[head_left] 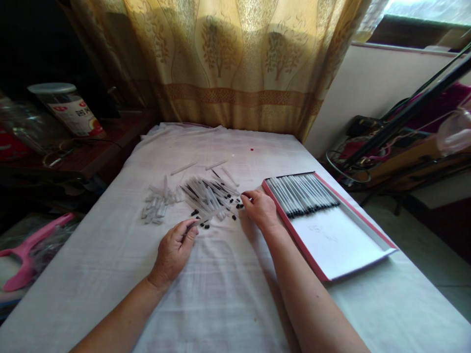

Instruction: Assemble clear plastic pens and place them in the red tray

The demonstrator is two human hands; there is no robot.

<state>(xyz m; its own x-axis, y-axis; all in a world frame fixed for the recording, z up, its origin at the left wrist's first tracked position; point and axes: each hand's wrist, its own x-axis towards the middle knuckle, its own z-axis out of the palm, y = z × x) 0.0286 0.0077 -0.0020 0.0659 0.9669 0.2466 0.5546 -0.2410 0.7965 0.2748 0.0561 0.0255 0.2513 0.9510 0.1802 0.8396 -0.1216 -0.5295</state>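
Observation:
My left hand (176,247) is closed on a clear pen barrel (211,214), which points up and to the right over the cloth. My right hand (260,210) has its fingertips pinched together at the edge of the scattered small black pen plugs (234,217); something dark shows at the fingertips, too small to make out for certain. Between the hands and farther back lies a loose pile of clear pen barrels and black-tipped refills (206,193). To its left is a heap of short clear caps (156,208).
Right of my right hand, a shallow pink-edged box (300,245) holds a row of pens (303,193) with black ends. White cloth (221,294) covers the table. A pink plastic handle (25,255) and a lidded canister (71,110) are at the left; a patterned curtain (235,59) hangs behind.

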